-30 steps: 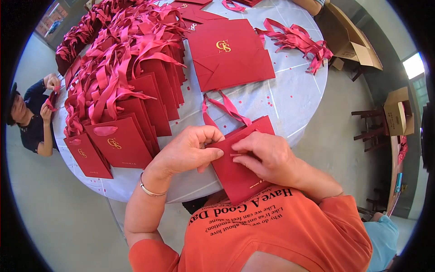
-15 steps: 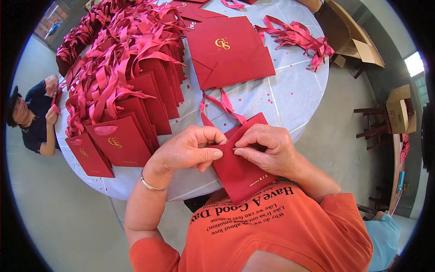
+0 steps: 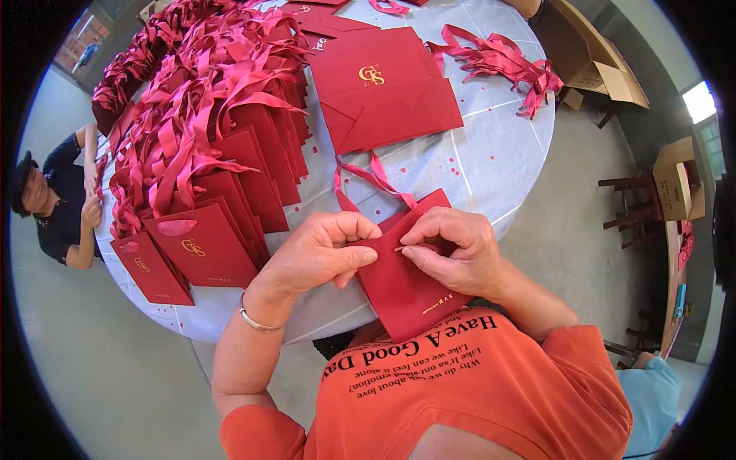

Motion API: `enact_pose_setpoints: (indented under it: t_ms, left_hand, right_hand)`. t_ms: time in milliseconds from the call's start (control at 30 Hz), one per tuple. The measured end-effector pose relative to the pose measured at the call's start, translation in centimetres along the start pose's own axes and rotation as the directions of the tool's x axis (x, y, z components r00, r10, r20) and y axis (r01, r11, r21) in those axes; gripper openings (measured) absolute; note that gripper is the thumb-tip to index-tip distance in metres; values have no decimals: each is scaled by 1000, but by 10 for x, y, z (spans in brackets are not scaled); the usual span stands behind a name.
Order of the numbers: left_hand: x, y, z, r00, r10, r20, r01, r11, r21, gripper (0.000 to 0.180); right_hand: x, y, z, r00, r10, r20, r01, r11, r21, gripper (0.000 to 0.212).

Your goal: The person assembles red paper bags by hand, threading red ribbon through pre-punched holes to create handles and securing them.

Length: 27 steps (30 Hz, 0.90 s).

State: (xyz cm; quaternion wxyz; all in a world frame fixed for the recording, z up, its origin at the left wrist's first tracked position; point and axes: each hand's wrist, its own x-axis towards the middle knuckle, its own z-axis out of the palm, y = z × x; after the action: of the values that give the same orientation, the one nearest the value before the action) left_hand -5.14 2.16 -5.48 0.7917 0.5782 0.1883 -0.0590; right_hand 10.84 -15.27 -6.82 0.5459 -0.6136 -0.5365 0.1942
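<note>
A small dark red paper bag (image 3: pixel 406 295) leans against my orange shirt at the table's near edge. A pink ribbon handle (image 3: pixel 379 178) loops from its far side. My left hand (image 3: pixel 330 249) is closed, with thumb and fingers pinching the bag's upper left edge. At the bag's mouth my right hand (image 3: pixel 454 249) is closed in a pinch. A small pale tip shows between its thumb and forefinger, too small to name. Part of the bag's opening is hidden behind the right fingers.
Rows of red bags with ribbon handles (image 3: pixel 218 153) crowd the table's left. Beyond my hands lie flat red bags (image 3: pixel 391 96) and a ribbon bundle (image 3: pixel 506 65). A co-worker (image 3: pixel 57 199) sits at left. Cardboard boxes (image 3: pixel 678 180) stand at right on stools.
My right fingertips have shifted slightly right along the bag's mouth, and the pale tip now shows more. My left hand keeps its hold. The co-worker's raised hand has come down toward the other.
</note>
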Motion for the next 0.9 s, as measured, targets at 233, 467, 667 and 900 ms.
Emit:
enact_pose_setpoints:
  t_ms: [233,467,667,900]
  left_hand:
    - [-1,2,0,1000,9,22,-9,999,-32,13]
    - [-4,8,5,1000,28,-6,-28,999,40,11]
    - [-9,11,13,993,85,-86,-71,985,158,11]
    - [-10,11,15,990,104,-93,-77,964,255,10]
  right_hand:
    - [7,-4,2,988,-151,12,151,988,-29,12]
    - [10,-12,9,964,-264,10,261,949,-178,12]
    - [11,-30,15,972,-230,48,232,907,-353,13]
    - [13,-36,21,975,-198,103,222,817,-532,14]
